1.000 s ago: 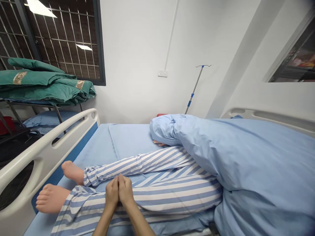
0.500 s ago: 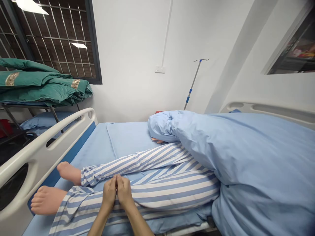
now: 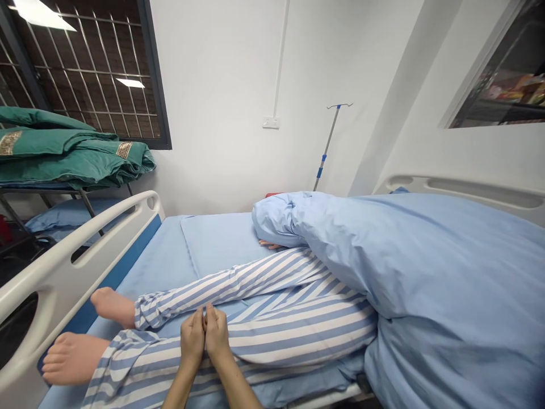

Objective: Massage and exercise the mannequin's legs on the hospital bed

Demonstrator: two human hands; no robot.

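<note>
Hospital room, white wall. Far left, barred window [image 3: 85, 68]; below it, folded green quilts [image 3: 63, 162] on metal rack [image 3: 38, 190]. Left, one white bed rail [image 3: 76, 244], two bare feet [image 3: 72, 359] just beside it. Two striped pyjama legs [image 3: 289, 335] across blue bed sheet [image 3: 162, 267]. Your left hand [image 3: 192, 341] and right hand [image 3: 217, 335] on near leg, fingertips touching, narrow grip, nothing visibly held. Far, one IV pole [image 3: 326, 150]. Right, blue duvet [image 3: 404, 255] over body. Risk: shoving leg leftward could jam foot against rail.
</note>
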